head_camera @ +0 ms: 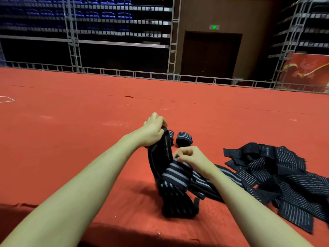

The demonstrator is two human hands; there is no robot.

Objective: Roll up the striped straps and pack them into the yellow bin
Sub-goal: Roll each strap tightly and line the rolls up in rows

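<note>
striped strap [161,157] between both hands

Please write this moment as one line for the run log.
left hand: holds strap end up | right hand: pinches its rolled part | finished roll: on red floor | loose straps: right | yellow bin: unseen

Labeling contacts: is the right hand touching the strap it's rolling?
Touching. The head view shows the right hand with its fingers pinching the top edge of the striped strap roll; no gap is visible.
</note>
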